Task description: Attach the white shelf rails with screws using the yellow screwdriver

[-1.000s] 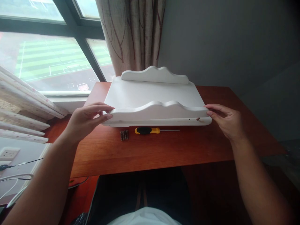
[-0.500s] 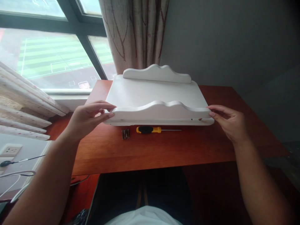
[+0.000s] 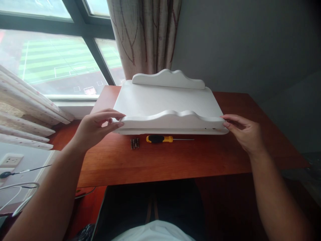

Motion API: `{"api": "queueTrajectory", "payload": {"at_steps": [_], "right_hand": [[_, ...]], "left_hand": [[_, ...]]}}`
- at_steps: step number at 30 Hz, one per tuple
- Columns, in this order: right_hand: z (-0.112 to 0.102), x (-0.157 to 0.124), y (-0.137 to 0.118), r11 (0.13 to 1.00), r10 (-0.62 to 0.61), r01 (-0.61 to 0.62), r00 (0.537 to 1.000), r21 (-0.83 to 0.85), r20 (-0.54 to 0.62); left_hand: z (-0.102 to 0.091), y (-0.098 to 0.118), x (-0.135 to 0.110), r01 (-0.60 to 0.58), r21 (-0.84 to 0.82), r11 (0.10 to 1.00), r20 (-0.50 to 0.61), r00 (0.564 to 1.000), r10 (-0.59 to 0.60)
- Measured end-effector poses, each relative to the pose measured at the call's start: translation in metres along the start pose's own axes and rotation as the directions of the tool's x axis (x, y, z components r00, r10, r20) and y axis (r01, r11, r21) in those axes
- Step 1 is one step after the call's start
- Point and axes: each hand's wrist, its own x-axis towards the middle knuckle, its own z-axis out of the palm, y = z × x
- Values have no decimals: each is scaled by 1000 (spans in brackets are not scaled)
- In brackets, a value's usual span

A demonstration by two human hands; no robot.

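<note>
Along the near long edge of the white board (image 3: 165, 100), you hold the near wavy panel (image 3: 173, 121) by its ends: your left hand (image 3: 96, 130) pinches one end between thumb and fingers, your right hand (image 3: 247, 134) the other, so your hands are well apart. The far wavy panel (image 3: 168, 81) stands upright along the board's opposite edge and looks already in place. The near one seems not yet fully seated: a narrow strip with two small dark marks shows beneath it, though you cannot tell from here whether it touches the board. Count one board and two panels. On the one table (image 3: 150, 164), just in front, lie one screwdriver (image 3: 159, 139) and a row of small fasteners (image 3: 134, 143), at least three, too small to count surely.
</note>
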Motion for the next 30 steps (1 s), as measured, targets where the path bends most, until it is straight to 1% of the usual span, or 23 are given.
{"api": "queueTrajectory", "payload": {"at_steps": [5,11,17,22,27,30], "right_hand": [[-1,0,-5,999,-21,21,1000,-38,8],[-3,2,-4,998,-28,30,999,-56,35],[-6,2,-5,993,-55,60,997,-101,48],[-7,0,-7,993,-49,54,997,-106,53],[-7,0,-10,987,-64,72,996,-145,64],[-7,-1,-10,990,-50,59,996,-126,69]], "left_hand": [[0,-3,0,-23,44,999,-1,1000,23],[-1,-6,-1,-32,72,997,-12,999,33],[-1,-6,-1,-21,94,995,-3,1000,21],[-2,-5,-1,-34,116,993,2,999,34],[-2,-6,-1,-17,101,995,2,1000,17],[-3,-6,0,-3,86,996,5,1000,3]]}}
